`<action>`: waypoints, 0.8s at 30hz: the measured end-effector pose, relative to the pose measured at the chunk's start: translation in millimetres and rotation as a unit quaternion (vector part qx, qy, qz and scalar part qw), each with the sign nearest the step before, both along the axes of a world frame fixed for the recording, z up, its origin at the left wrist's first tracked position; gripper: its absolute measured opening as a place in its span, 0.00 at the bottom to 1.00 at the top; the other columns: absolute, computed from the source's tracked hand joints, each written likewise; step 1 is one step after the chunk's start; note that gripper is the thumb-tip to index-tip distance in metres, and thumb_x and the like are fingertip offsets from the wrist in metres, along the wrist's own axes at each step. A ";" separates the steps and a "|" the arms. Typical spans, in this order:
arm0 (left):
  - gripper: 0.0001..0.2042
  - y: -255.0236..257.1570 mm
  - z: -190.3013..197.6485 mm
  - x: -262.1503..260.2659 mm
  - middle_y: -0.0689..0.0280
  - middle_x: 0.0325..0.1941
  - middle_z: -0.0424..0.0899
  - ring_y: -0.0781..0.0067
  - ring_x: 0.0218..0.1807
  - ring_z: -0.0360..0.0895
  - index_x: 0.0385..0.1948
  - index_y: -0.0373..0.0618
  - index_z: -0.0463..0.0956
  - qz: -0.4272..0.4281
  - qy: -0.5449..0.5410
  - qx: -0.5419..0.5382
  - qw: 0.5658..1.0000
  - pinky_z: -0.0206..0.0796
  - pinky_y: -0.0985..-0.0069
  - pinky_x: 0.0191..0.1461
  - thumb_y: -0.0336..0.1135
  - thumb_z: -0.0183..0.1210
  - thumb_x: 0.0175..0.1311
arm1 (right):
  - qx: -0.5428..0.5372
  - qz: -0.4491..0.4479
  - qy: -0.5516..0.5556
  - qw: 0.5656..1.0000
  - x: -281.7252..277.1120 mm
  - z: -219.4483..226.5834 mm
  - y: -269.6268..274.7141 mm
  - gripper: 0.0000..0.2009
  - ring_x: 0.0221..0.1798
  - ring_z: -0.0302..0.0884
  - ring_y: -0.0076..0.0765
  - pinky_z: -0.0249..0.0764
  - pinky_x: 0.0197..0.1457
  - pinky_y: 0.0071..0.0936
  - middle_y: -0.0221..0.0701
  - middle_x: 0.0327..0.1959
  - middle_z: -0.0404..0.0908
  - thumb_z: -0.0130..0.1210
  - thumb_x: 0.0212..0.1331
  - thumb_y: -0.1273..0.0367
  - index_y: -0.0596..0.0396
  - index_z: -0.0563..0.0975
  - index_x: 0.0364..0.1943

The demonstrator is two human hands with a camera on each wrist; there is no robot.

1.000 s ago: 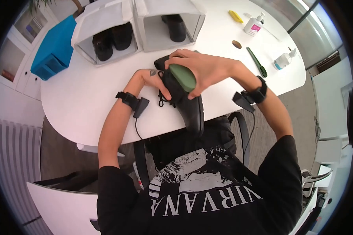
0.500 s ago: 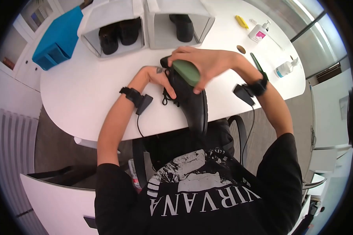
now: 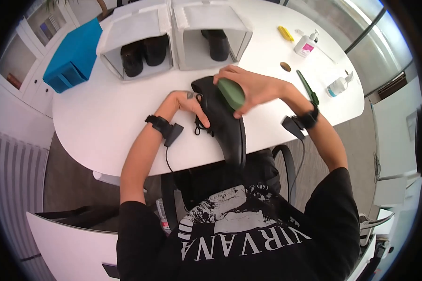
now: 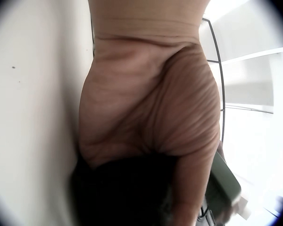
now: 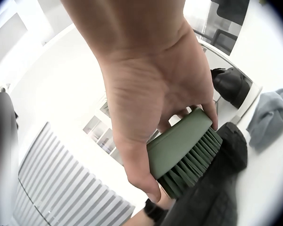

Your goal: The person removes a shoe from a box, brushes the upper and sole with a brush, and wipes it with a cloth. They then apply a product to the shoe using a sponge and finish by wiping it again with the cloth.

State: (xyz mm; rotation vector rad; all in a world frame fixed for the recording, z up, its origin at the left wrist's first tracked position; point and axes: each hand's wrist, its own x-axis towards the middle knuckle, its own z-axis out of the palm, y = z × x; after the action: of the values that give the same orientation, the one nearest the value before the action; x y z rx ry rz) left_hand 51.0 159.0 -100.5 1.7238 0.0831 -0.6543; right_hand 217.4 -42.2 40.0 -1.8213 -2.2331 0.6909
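A black lace-up shoe [image 3: 226, 129] is tilted on its side at the table's front, toe toward the person, its laces [image 3: 199, 126] hanging on the left. My left hand [image 3: 190, 105] grips it by the laced part. The thumb [image 4: 193, 188] shows along the upper; the other fingers are hidden by the shoe. In my right hand [image 3: 255, 90] is a green shoe brush [image 3: 230, 93], pinched between thumb and fingers at its two ends. Its green bristles [image 5: 191, 162] meet the shoe's side near the heel in the right wrist view.
Two white boxes [image 3: 136, 25] with open fronts hold black shoes [image 3: 216, 46] at the back. A blue case [image 3: 72, 56] stands left. Rightward lie a green long-handled brush [image 3: 306, 85], a yellow object [image 3: 285, 33] and pump bottles [image 3: 305, 45]. The right wrist view shows a grey-blue cloth [image 5: 271, 117].
The brush has shifted a little to the right across the shoe, baring more of the heel opening. My left hand keeps its grip. The whole head view has moved slightly.
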 end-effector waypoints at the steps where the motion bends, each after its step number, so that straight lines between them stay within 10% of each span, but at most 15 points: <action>1: 0.22 0.8 -3.9 1.8 0.60 0.48 0.93 0.69 0.48 0.89 0.46 0.33 0.89 -0.005 -0.012 -0.003 1.000 0.80 0.74 0.58 0.34 0.83 0.51 | 0.008 0.020 0.002 1.000 -4.6 3.9 -16.5 0.48 0.72 0.68 0.54 0.72 0.73 0.45 0.41 0.68 0.66 0.79 0.43 0.56 0.50 0.67 0.72; 24: 0.21 -6.1 15.0 -0.7 0.65 0.47 0.92 0.72 0.49 0.86 0.47 0.41 0.88 -0.022 -0.073 0.051 0.996 0.80 0.71 0.56 0.30 0.83 0.50 | 0.116 0.045 -0.033 0.992 -35.8 -12.5 10.8 0.46 0.71 0.66 0.57 0.73 0.72 0.47 0.45 0.68 0.66 0.78 0.40 0.59 0.55 0.70 0.69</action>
State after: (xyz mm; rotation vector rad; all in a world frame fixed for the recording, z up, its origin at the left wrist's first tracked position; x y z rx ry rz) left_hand 50.4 152.8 -85.5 1.8714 -0.0252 -0.5617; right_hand 181.6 -31.4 27.4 -1.6643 -2.3365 0.3716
